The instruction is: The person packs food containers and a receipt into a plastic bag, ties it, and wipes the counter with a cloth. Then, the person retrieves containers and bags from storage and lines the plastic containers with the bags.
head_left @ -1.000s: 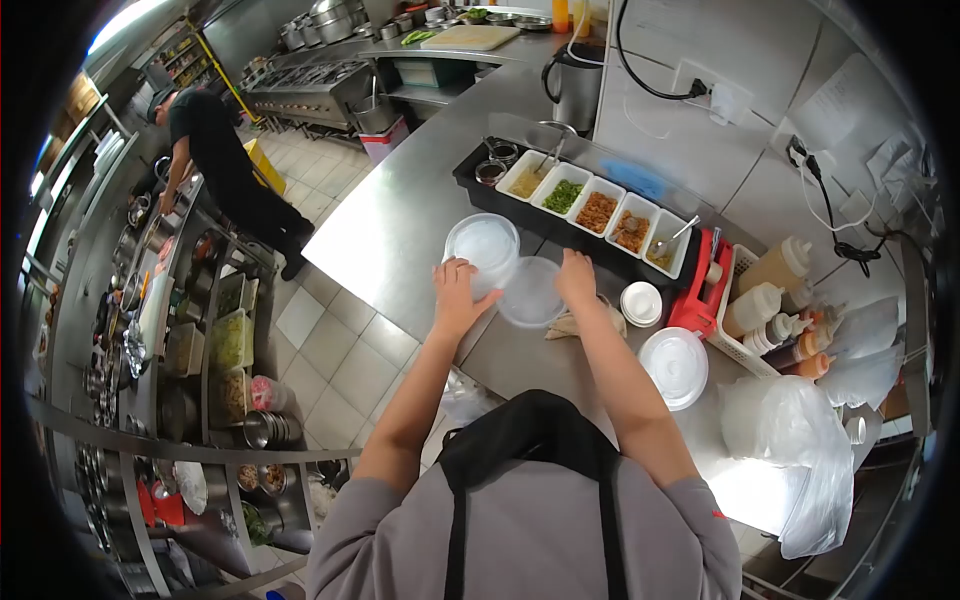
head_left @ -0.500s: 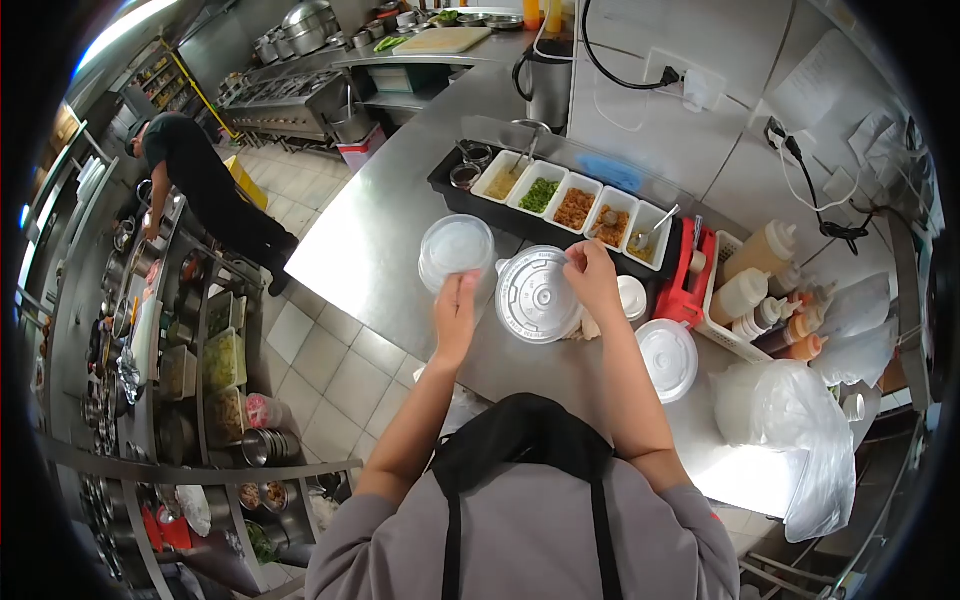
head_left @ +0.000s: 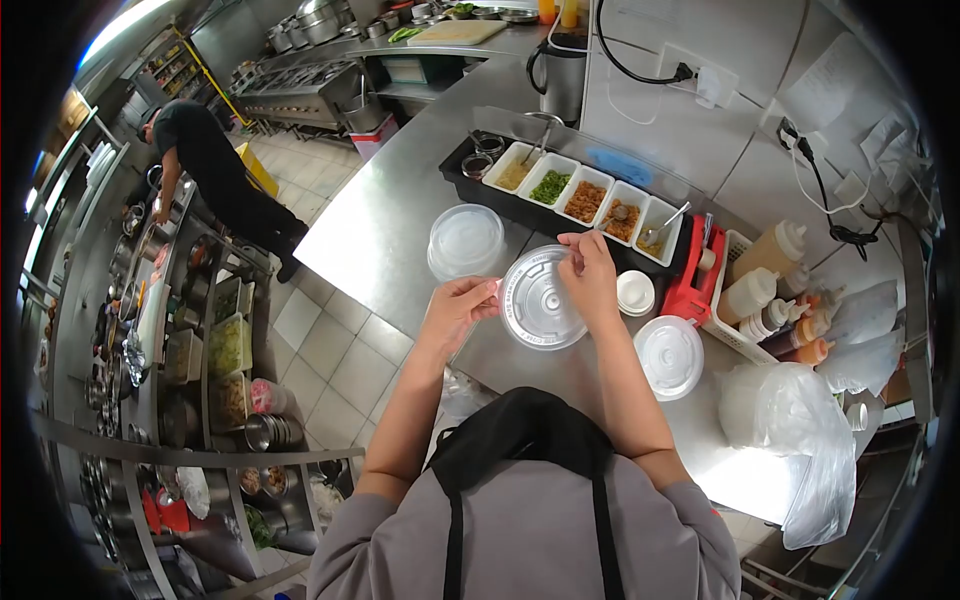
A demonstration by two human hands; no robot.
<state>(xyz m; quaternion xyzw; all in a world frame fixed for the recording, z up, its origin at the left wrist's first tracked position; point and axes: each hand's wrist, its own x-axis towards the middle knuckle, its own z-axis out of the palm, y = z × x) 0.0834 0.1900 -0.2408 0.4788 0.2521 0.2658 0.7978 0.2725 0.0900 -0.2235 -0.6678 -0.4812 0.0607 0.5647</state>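
A round clear plastic lid (head_left: 543, 300) with raised lettering is held over the steel counter. Its left edge is pinched between the thumb and fingers of my left hand (head_left: 458, 312). On the opposite side, my right hand (head_left: 588, 278) grips the upper right rim, its fingers curled. Beyond my left hand, a translucent round plastic container or lid (head_left: 466, 243) rests on the counter. Small white round cups (head_left: 635, 293) stand just right of my right hand, and another round lid (head_left: 668, 358) lies nearer to me.
Behind the lid is a black condiment rack (head_left: 470, 187) with white tubs of toppings. A red dispenser (head_left: 694, 272) and a basket (head_left: 728, 325) of squeeze bottles stand to the right, beside a plastic bag (head_left: 775, 405). At the left, a person (head_left: 205, 160) bends over a counter.
My left hand has left the translucent round plastic piece and moved to the held lid's left edge. The right hand keeps its grip on the lid. The view has shifted slightly.
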